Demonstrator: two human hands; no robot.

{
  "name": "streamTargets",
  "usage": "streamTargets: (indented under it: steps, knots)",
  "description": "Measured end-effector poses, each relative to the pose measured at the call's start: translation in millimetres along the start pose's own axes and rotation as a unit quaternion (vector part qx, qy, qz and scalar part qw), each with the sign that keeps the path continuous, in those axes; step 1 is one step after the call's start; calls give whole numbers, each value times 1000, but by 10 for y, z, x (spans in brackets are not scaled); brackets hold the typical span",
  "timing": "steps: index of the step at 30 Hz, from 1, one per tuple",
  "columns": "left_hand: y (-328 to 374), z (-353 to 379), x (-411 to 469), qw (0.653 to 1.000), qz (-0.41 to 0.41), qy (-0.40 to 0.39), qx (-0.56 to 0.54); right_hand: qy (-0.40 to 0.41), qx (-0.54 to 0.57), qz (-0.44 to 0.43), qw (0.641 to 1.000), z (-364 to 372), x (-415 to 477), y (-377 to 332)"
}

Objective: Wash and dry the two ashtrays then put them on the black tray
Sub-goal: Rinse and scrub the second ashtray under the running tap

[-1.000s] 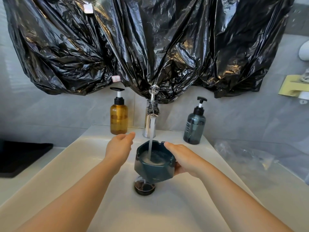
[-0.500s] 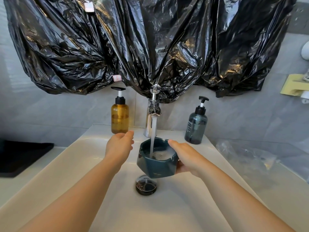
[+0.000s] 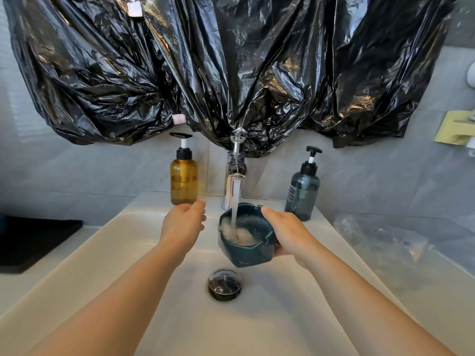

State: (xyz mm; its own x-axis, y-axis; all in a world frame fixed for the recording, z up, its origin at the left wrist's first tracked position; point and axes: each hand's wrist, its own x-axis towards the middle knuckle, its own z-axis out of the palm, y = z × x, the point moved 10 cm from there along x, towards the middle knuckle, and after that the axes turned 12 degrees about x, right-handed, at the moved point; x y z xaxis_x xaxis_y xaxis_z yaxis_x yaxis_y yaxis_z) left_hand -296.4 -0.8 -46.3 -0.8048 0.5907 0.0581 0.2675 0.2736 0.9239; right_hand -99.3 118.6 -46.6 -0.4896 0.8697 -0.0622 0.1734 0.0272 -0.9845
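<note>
Ashtray [image 3: 250,253] lifted toward tap [image 3: 228,191] | teal, notched, foamy, seemingly tilted | right hand [image 3: 289,232] fingers grip it | left hand [image 3: 182,224] fingers loose

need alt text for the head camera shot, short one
A person's right hand holds a dark teal ashtray tilted under a running faucet over a white sink, foamy water filling it, while the left hand hovers open beside it. An amber pump bottle and a grey pump bottle flank the faucet, below crumpled black plastic sheeting.

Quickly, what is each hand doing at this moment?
Left hand: open, holds nothing, beside the ashtray.
Right hand: grips the ashtray under the running water.
</note>
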Motion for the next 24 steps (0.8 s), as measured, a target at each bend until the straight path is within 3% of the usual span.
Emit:
streamTargets:
  steps: [10,18,20,24]
  knots:
    - [-4,-4,18,1000,3,-4,-3,92,-67,-236,965,-304,-123,-528]
    - [14,-7,-24,1000,9,-5,0,161,-173,-417,878,-446,-338,-912]
    - [24,-8,-28,1000,10,-6,0,166,-159,-413,881,-476,-337,-918]
    - [42,-16,-35,1000,16,-6,2,120,-45,-342,931,-458,-247,-792]
